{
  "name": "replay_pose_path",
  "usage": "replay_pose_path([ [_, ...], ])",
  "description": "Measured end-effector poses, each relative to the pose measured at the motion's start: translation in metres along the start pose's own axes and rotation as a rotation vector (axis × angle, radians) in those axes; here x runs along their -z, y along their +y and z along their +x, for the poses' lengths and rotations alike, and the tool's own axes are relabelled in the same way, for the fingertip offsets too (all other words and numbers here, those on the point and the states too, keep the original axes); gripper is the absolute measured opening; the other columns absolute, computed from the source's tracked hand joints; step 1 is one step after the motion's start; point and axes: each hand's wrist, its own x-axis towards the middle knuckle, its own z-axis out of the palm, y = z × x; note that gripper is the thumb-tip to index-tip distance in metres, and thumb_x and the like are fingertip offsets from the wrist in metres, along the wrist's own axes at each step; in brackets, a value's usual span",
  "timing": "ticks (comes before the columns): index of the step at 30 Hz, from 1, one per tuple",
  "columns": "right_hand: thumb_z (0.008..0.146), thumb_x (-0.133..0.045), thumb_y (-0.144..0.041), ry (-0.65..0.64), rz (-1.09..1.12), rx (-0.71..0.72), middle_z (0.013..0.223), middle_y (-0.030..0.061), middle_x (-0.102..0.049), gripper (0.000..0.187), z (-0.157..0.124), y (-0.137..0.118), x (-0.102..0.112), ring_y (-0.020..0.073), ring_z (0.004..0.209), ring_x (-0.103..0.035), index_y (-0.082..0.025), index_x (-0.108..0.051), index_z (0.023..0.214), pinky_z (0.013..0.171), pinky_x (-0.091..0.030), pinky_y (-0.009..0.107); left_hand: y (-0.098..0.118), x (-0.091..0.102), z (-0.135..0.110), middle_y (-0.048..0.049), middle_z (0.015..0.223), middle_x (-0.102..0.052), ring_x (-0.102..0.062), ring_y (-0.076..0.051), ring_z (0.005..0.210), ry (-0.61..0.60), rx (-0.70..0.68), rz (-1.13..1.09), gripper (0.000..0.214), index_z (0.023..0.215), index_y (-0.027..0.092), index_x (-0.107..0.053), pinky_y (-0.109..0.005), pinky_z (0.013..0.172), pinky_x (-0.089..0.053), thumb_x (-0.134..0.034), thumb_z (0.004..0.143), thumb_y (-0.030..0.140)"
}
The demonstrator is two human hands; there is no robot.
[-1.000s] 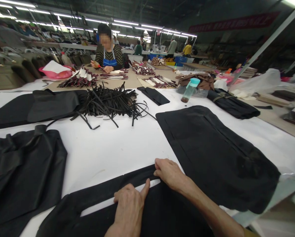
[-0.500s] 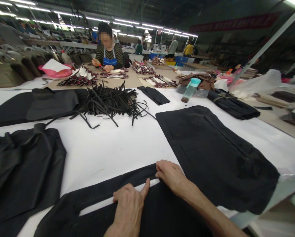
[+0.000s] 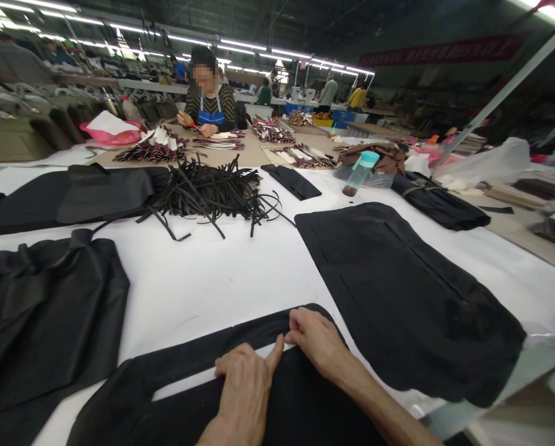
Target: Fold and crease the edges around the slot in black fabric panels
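Observation:
A black fabric piece (image 3: 175, 365) with a long slot lies on the white table (image 3: 222, 279) right in front of me. My left hand (image 3: 244, 390) rests on it with the fingers curled and the index finger stretched along the slot's edge. My right hand (image 3: 317, 341) pinches the fabric's folded edge at the slot's right end, fingertips closed and touching my left index finger.
A large black panel (image 3: 407, 297) lies to the right, more black fabric (image 3: 40, 310) to the left. A heap of black strips (image 3: 207, 192) sits further back, with a teal-capped bottle (image 3: 358, 173). A person (image 3: 207, 99) in a striped top works at the far table.
My right hand has slid a little left and closed on the fabric's edge, meeting my left index finger. The left hand has hardly moved.

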Motion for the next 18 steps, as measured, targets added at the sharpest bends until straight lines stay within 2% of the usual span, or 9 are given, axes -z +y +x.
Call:
replay_pose_path([
  [5, 0.071, -0.061, -0.035, -0.041, -0.025, -0.037, 0.068, -0.0007, -0.061, 0.018, 0.012, 0.0, 0.0, 0.0163, 0.071, -0.055, -0.021, -0.053, 0.062, 0.058, -0.028, 0.025, 0.007, -0.01, -0.007, -0.0072, 0.069, -0.062, -0.06, -0.027, 0.059, 0.064, 0.069, -0.142, 0.06, 0.135, 0.047, -0.023, -0.041, 0.054, -0.043, -0.042, 0.087, 0.016],
  [8, 0.072, -0.059, -0.037, -0.061, -0.062, -0.027, 0.069, 0.0029, -0.062, 0.021, 0.015, -0.003, 0.002, 0.0206, 0.073, -0.057, -0.021, -0.052, 0.061, 0.059, -0.029, 0.028, 0.011, -0.014, -0.013, -0.0091, 0.078, -0.063, -0.061, -0.029, 0.069, 0.077, 0.109, -0.179, 0.053, 0.135, 0.045, -0.028, -0.042, 0.058, -0.043, -0.043, 0.088, 0.026],
  [11, 0.074, -0.055, -0.039, -0.094, -0.129, -0.047, 0.07, 0.0039, -0.063, 0.022, 0.016, -0.003, 0.0, 0.0229, 0.074, -0.058, -0.022, -0.05, 0.061, 0.061, -0.031, 0.029, 0.007, -0.02, -0.02, -0.0122, 0.089, -0.063, -0.06, -0.029, 0.079, 0.126, 0.125, -0.198, 0.047, 0.134, 0.032, -0.037, -0.043, 0.064, -0.044, -0.044, 0.087, 0.03],
  [15, 0.079, -0.049, -0.046, -0.105, -0.202, -0.078, 0.075, 0.004, -0.064, 0.029, 0.017, -0.001, -0.003, 0.0261, 0.081, -0.059, -0.024, -0.051, 0.059, 0.064, -0.032, 0.032, -0.007, -0.036, -0.039, -0.0143, 0.098, -0.061, -0.056, -0.024, 0.089, 0.307, 0.091, -0.261, 0.039, 0.119, 0.007, -0.054, -0.038, 0.076, -0.046, -0.049, 0.083, 0.021],
  [18, 0.081, -0.047, -0.049, -0.107, -0.226, -0.109, 0.079, 0.0053, -0.065, 0.033, 0.015, -0.001, -0.002, 0.0279, 0.084, -0.059, -0.025, -0.053, 0.058, 0.065, -0.033, 0.034, -0.018, -0.052, -0.057, -0.0155, 0.106, -0.06, -0.054, -0.025, 0.098, 0.376, 0.123, -0.292, 0.036, 0.112, 0.002, -0.057, -0.036, 0.084, -0.046, -0.05, 0.08, 0.016],
])
